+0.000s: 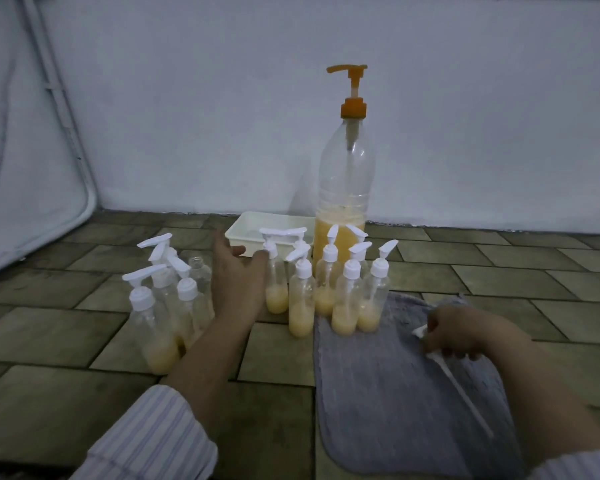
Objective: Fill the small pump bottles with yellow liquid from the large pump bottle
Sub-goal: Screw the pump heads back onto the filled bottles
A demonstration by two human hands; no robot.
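The large clear bottle point(343, 188) with an orange pump stands at the back, yellow liquid in its bottom third. Several small clear bottles with white pumps point(343, 299), each part filled with yellow liquid, cluster before it. A second group point(160, 306) stands to the left, and one uncapped bottle point(199, 271) is behind it. My left hand point(234, 275) reaches between the two groups with fingers spread, its thumb touching the pump of a small bottle point(275, 285). My right hand point(461, 332) rests on the grey cloth and holds a white pump head with its dip tube point(461, 386).
A white plastic tray point(253, 228) sits behind the small bottles, left of the large bottle. A grey cloth point(402, 393) lies on the tiled floor under the right group. A pale wall runs behind, and a white padded object leans at the far left.
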